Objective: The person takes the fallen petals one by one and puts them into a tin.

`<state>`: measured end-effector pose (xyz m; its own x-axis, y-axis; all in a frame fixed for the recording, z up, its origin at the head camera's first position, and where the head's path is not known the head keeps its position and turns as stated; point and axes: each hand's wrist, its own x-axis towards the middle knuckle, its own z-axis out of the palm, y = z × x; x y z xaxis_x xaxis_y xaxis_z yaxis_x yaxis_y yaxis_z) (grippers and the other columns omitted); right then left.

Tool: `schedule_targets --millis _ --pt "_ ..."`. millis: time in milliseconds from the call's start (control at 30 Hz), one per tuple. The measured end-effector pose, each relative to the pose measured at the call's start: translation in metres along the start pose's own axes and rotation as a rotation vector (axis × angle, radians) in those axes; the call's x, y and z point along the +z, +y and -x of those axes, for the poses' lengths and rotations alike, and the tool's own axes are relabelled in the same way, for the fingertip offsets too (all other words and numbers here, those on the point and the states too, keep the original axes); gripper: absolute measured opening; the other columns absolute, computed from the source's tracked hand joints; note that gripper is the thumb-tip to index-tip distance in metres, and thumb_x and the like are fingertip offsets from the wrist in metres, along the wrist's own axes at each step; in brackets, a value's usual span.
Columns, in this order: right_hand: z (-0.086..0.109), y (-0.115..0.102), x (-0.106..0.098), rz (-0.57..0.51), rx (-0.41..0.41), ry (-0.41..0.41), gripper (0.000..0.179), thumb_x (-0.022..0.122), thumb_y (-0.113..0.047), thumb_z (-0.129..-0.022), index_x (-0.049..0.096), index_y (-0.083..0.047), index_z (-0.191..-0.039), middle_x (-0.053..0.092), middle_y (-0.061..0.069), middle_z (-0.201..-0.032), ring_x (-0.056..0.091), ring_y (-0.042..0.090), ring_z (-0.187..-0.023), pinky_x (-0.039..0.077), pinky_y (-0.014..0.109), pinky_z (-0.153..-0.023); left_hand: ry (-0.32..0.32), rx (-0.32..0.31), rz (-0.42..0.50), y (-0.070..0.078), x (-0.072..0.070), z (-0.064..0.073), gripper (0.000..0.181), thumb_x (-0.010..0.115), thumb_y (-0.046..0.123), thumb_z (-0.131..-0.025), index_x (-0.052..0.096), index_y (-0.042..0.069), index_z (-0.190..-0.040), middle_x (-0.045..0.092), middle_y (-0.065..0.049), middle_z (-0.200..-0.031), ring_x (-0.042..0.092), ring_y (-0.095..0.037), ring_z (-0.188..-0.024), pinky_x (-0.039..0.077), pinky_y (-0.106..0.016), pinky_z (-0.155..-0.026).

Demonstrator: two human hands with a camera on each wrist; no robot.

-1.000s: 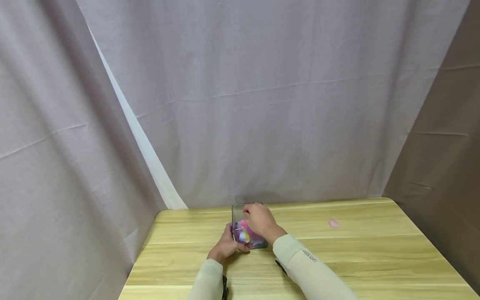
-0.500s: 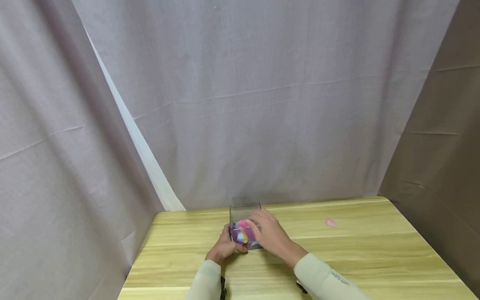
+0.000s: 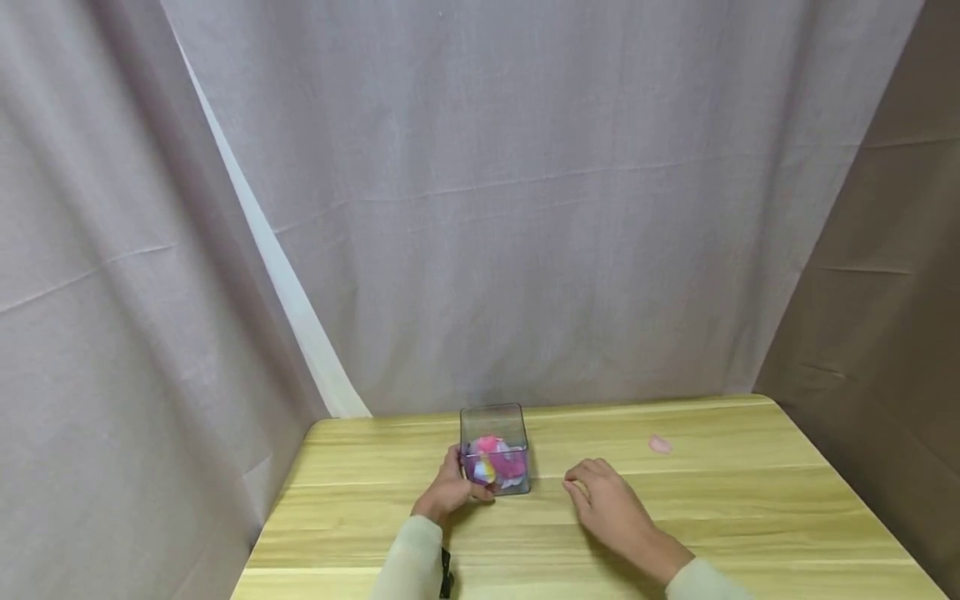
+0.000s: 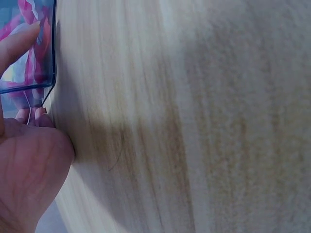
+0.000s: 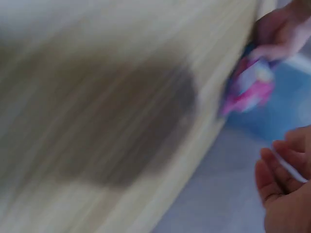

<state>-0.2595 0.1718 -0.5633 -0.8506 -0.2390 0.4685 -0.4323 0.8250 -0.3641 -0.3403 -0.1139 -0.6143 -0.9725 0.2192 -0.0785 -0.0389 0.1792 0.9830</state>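
Observation:
A clear smoky plastic box [image 3: 517, 475] stands near the far edge of the table, its open top toward me. Pink, purple and white soft pieces [image 3: 487, 458] lie inside, petal-like, with a patch of yellow. My left hand [image 3: 447, 490] grips the box at its left side, thumb across the front. In the left wrist view the thumb [image 4: 17, 46] lies against the clear wall. My right hand [image 3: 611, 508] is over the table to the right of the box, its fingers loosely bent. A pale sliver shows between those fingers in the right wrist view, which is blurred.
A single pale pink petal [image 3: 660, 444] lies on the wood-grain table [image 3: 360, 517], right of the box and beyond my right hand. Grey curtains [image 3: 480, 250] hang along the table's back and sides.
My right hand has come out from over the box and moved right and toward me, uncovering the box's contents. The left hand keeps its grip on the box.

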Motion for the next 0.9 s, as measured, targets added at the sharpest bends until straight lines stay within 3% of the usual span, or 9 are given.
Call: schedule_targets --millis 133,300,433,667,900 --pt "-0.004 0.056 -0.003 0.021 0.184 -0.123 0.022 0.071 -0.012 -0.100 0.073 0.002 -0.117 0.073 0.014 -0.114 0.066 0.031 -0.108 0.062 0.046 -0.090 0.000 0.003 0.000 -0.001 -0.001 -0.001 0.104 0.085 -0.016 -0.065 0.031 -0.004 -0.154 0.052 -0.027 -0.145 0.063 -0.039 -0.127 0.051 -0.052 -0.117" --pt "-0.008 0.123 -0.014 0.051 0.324 -0.172 0.033 0.064 -0.011 -0.103 0.064 0.009 -0.128 0.061 0.029 -0.126 0.057 0.047 -0.118 0.057 0.058 -0.091 -0.001 0.006 -0.005 -0.003 0.000 -0.002 0.104 0.086 -0.014 -0.064 0.033 -0.003 -0.152 0.054 -0.025 -0.143 0.059 -0.039 -0.131 0.039 -0.060 -0.125" --pt "-0.013 0.156 -0.022 0.051 0.402 -0.208 0.036 0.062 -0.013 -0.103 0.057 0.014 -0.127 0.055 0.036 -0.125 0.053 0.052 -0.115 0.053 0.063 -0.090 0.002 0.002 -0.014 -0.003 0.000 -0.002 0.103 0.087 -0.013 -0.063 0.034 -0.003 -0.151 0.055 -0.025 -0.142 0.056 -0.039 -0.134 0.032 -0.062 -0.128" --pt "-0.024 0.169 -0.023 0.061 0.437 -0.248 0.028 0.055 -0.010 -0.103 0.060 0.013 -0.119 0.060 0.034 -0.115 0.059 0.053 -0.106 0.053 0.062 -0.091 0.006 -0.006 -0.008 -0.003 0.000 -0.002 0.104 0.087 -0.014 -0.064 0.034 -0.003 -0.152 0.055 -0.025 -0.144 0.058 -0.040 -0.134 0.032 -0.062 -0.128" --pt "-0.029 0.166 -0.024 0.099 0.399 -0.250 0.021 0.056 0.003 -0.092 0.063 0.013 -0.109 0.064 0.030 -0.102 0.064 0.050 -0.096 0.056 0.062 -0.089 0.003 -0.018 -0.003 -0.003 0.001 -0.003 0.106 0.087 -0.013 -0.065 0.032 -0.001 -0.155 0.051 -0.024 -0.149 0.051 -0.043 -0.141 0.028 -0.065 -0.129"
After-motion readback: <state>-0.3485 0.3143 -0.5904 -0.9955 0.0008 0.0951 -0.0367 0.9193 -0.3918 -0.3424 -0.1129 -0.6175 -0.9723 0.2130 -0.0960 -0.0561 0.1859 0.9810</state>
